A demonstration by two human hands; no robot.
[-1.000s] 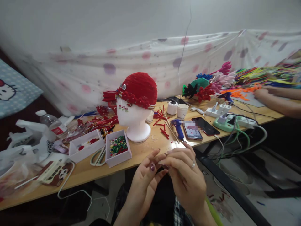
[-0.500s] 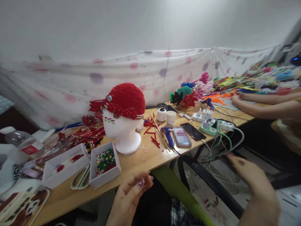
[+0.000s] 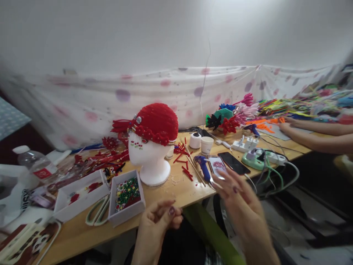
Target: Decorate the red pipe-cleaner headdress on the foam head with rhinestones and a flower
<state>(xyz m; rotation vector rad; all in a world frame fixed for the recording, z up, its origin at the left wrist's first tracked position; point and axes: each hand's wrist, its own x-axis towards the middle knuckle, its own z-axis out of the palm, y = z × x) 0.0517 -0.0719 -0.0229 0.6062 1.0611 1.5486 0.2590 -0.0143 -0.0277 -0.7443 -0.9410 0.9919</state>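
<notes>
Low in the middle, my left hand (image 3: pixel 158 224) is closed, thumb against curled fingers, near the white box of beads (image 3: pixel 127 198); whatever it may hold is too small to name. My right hand (image 3: pixel 241 206) reaches in from the right with its fingers apart and holds nothing, its fingertips over the lower edge of a lit phone (image 3: pixel 216 165). A blue glue gun (image 3: pixel 203 167) lies left of that phone. On the table (image 3: pixel 176 197) stands a white foam head (image 3: pixel 150 162) wearing a red fuzzy cap (image 3: pixel 158 123) with pearl and bead trim.
Green-handled scissors (image 3: pixel 97 211) lie beside another white box (image 3: pixel 81 198). A bottle (image 3: pixel 37 163) stands far left. Cups (image 3: pixel 206 144), a dark phone (image 3: pixel 234 162), power strips (image 3: pixel 253 160) and fuzzy flowers (image 3: pixel 228 124) are further right. Another person's hands (image 3: pixel 288 127) touch orange strips.
My right hand has come in leftward and up from the lower right to the phone's edge. The view has shifted slightly. My left hand stays low in the middle, its fingers more curled.
</notes>
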